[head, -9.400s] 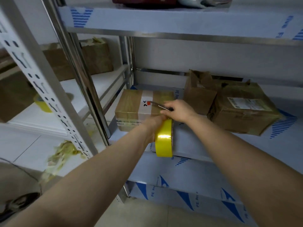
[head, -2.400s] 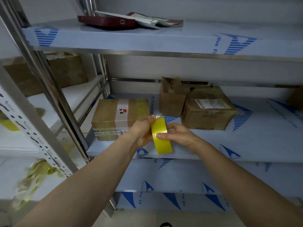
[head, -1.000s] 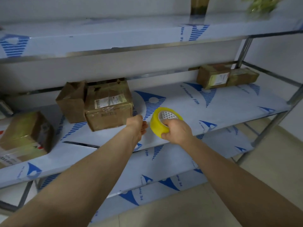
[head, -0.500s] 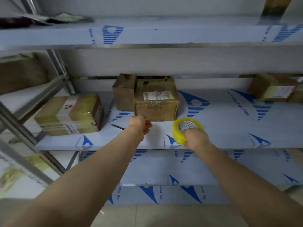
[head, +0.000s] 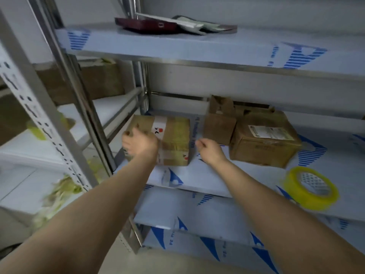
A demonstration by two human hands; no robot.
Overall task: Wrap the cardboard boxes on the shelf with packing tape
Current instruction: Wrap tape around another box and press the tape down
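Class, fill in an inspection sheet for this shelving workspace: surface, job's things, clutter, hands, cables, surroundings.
Surface: middle shelf, film-covered with blue print.
Job's things: taped box at left; small open box and labelled box further right; yellow tape roll lying flat near the front edge.
Clutter: dark red case and papers on the top shelf.
Hands: left hand on the taped box's near left corner, grip unclear; right hand loosely curled, empty, beside that box.
Cables: nothing seen.
Surroundings: neighbouring rack at left; yellowish scraps below.
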